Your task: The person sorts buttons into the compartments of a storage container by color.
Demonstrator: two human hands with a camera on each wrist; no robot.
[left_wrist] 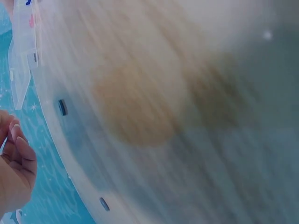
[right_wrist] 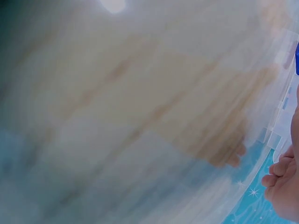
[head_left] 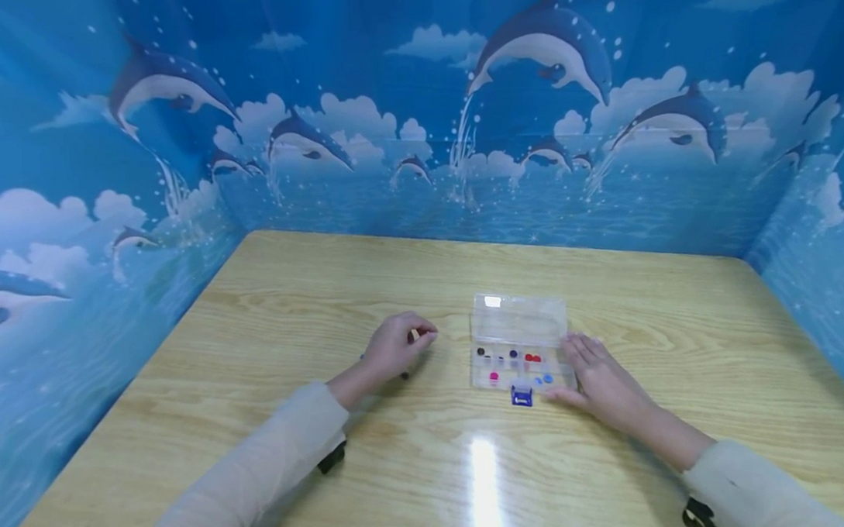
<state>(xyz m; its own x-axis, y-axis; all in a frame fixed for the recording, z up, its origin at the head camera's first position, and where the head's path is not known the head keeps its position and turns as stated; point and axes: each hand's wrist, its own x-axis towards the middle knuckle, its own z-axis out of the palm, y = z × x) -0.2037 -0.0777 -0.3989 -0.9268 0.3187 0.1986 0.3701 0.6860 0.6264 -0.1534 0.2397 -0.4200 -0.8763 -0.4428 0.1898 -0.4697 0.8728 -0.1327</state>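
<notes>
A clear plastic compartment box (head_left: 518, 318) lies with its lid raised back and a blue latch (head_left: 521, 396) at the front. Small round pieces lie in its compartments: dark ones (head_left: 513, 354), red ones (head_left: 532, 359), a pink one (head_left: 493, 376) and blue ones (head_left: 548, 378). Left of the box, my left hand (head_left: 395, 345) hovers with thumb and fingertips together; whether they pinch anything is hidden. Two small dark pieces lie on the table by that hand, one (left_wrist: 63, 107) nearer the box, another (left_wrist: 104, 204) farther off. My right hand (head_left: 608, 386) rests against the box's right side, fingers extended, thumb near the front edge.
The light wood table (head_left: 325, 282) has a glossy top with a bright reflection in front of the box. A blue dolphin-print curtain (head_left: 364, 196) stands along its back and sides. Both wrist views are largely filled by blurred tabletop.
</notes>
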